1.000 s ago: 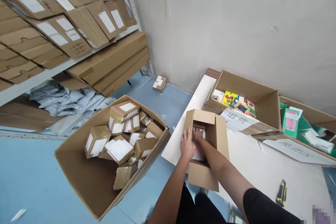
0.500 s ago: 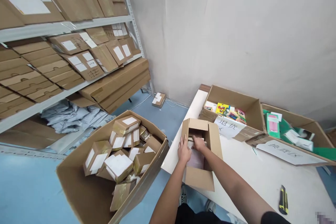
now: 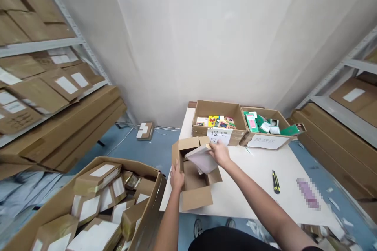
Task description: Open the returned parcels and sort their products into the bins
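HAND POSITIONS

Both forearms are bare and extend forward. The left hand (image 3: 177,175) clasps the left wall of the box (image 3: 196,198). The right hand (image 3: 220,153) is raised over the box's far right corner, its fingers closed on a pack (image 3: 203,159).

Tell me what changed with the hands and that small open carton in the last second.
The right hand, earlier reaching down inside the carton, has lifted a pale flat packet up out of it and holds it over the opening. The left hand stays on the carton's left wall. The carton, the utility knife and the box of colourful items keep their places on the table.
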Demonstrator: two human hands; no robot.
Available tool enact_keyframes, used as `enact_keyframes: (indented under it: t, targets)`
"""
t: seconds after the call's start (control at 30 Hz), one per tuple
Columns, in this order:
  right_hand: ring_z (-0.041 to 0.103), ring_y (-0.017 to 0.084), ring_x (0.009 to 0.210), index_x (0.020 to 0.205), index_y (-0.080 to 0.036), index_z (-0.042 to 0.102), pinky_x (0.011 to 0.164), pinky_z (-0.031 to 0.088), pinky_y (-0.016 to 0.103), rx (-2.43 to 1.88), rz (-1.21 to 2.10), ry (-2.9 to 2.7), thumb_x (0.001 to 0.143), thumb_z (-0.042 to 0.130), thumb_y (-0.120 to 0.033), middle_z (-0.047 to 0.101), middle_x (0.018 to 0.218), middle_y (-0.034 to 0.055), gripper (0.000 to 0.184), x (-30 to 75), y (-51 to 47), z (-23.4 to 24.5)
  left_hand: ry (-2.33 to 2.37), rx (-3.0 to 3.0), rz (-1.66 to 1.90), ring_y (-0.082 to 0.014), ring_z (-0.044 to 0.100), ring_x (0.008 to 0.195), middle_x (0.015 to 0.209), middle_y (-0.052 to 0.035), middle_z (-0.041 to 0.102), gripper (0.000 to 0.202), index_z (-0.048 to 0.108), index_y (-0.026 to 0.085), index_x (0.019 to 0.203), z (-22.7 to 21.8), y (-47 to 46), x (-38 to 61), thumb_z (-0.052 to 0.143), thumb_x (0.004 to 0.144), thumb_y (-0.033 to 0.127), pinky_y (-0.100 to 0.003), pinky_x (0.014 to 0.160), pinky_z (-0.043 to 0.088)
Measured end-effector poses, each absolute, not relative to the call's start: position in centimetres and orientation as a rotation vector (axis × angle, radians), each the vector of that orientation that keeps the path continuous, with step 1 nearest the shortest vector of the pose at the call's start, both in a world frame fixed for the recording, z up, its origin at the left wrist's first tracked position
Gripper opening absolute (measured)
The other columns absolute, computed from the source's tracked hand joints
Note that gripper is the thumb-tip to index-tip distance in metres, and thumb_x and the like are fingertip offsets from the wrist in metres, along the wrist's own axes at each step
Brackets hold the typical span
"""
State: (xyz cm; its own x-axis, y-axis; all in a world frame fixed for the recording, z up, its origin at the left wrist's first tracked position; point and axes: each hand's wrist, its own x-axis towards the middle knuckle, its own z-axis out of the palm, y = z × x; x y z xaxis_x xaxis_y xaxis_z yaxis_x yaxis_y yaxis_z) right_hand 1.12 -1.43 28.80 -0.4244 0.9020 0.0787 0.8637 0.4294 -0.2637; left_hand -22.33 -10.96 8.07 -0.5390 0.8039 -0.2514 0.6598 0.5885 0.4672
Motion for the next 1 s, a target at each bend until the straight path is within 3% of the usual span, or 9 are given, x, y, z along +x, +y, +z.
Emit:
enact_keyframes:
  t: [0.13,0.3,0.5,0.57,0.6,0.7,0.77,0.87,1.0]
  targets:
    - [0.059,0.026,0.092,0.101,-0.024,0.079,0.077,0.044,0.030,-1.413,0.090,-2.324,0.095,0.075,-0.039,0.068,0.088,0.0085,0.017,8.7,-1.3,33.5,2.391,1.238,0.393,-0.0338,0.049,0.149,0.174,-0.0153,0.030,0.086,0.025,0.028,0.170,8.4,-10.9,-24.7,0.055,0.090,0.014,-0.047,0.113,0.050]
    - [0.060,0.024,0.090,0.106,-0.025,0.080,0.076,0.044,0.029,-1.472,0.199,-2.298,0.086,0.084,-0.043,0.064,0.090,0.0059,0.028,17.8,-0.2,35.0,2.406,1.335,0.415,-0.0372,0.050,0.147,0.172,-0.0174,0.034,0.089,0.032,0.025,0.168,9.5,-10.2,-27.3,0.061,0.085,0.014,-0.051,0.116,0.048]
    - [0.064,0.028,0.098,0.096,-0.020,0.082,0.082,0.042,0.028,-1.669,0.742,-2.680,0.075,0.091,-0.043,0.075,0.093,0.0090,0.032,18.9,4.2,26.2,2.461,1.280,0.550,-0.0398,0.052,0.144,0.167,-0.0214,0.041,0.084,0.039,0.017,0.164,9.6,-9.4,-28.0,0.062,0.083,0.019,-0.056,0.117,0.045]
    - [0.066,0.030,0.101,0.105,-0.021,0.082,0.086,0.044,0.029,-1.704,0.992,-2.754,0.070,0.092,-0.042,0.078,0.102,0.0075,0.042,18.2,5.8,21.8,2.470,1.301,0.607,-0.0401,0.047,0.148,0.164,-0.0241,0.044,0.081,0.042,0.011,0.161,9.8,-9.6,-28.0,0.064,0.084,0.023,-0.058,0.123,0.037]
    - [0.066,0.031,0.108,0.117,-0.022,0.081,0.090,0.045,0.030,-1.734,1.063,-2.756,0.068,0.094,-0.042,0.078,0.113,0.0084,0.055,18.0,6.4,19.6,2.479,1.322,0.633,-0.0404,0.042,0.151,0.163,-0.0252,0.045,0.080,0.043,0.008,0.160,10.0,-9.9,-28.1,0.064,0.085,0.027,-0.059,0.126,0.031]
    - [0.050,0.036,0.139,0.155,-0.022,0.056,0.107,0.041,0.037,-1.947,1.011,-2.663,0.064,0.097,-0.044,0.055,0.155,0.0174,0.102,17.8,7.4,14.3,2.521,1.401,0.734,-0.0409,0.028,0.159,0.165,-0.0255,0.042,0.081,0.040,0.006,0.160,12.0,-11.0,-28.1,0.063,0.090,0.039,-0.064,0.129,0.020]
    - [0.035,0.038,0.152,0.165,-0.023,0.039,0.116,0.034,0.042,-2.007,0.909,-2.616,0.067,0.097,-0.046,0.031,0.171,0.0202,0.116,17.9,7.2,11.9,2.543,1.466,0.813,-0.0410,0.020,0.161,0.170,-0.0232,0.035,0.082,0.037,0.009,0.163,14.3,-11.8,-27.5,0.061,0.092,0.043,-0.065,0.130,0.018]
    - [0.021,0.040,0.159,0.169,-0.029,0.029,0.121,0.029,0.046,-1.982,0.829,-2.591,0.074,0.094,-0.045,0.011,0.178,0.0171,0.116,18.2,6.1,9.6,2.516,1.586,0.915,-0.0402,0.014,0.163,0.173,-0.0196,0.030,0.078,0.039,0.011,0.162,17.9,-12.2,-24.3,0.062,0.095,0.044,-0.061,0.131,0.018]
    - [0.018,0.038,0.161,0.170,-0.032,0.026,0.122,0.030,0.047,-2.015,0.861,-2.510,0.085,0.085,-0.042,0.013,0.178,0.0133,0.104,19.1,3.4,7.7,2.211,1.698,1.066,-0.0301,0.041,0.152,0.161,-0.0133,0.049,0.056,0.049,0.018,0.157,19.2,-10.7,-15.2,0.051,0.102,0.030,-0.048,0.129,0.031]
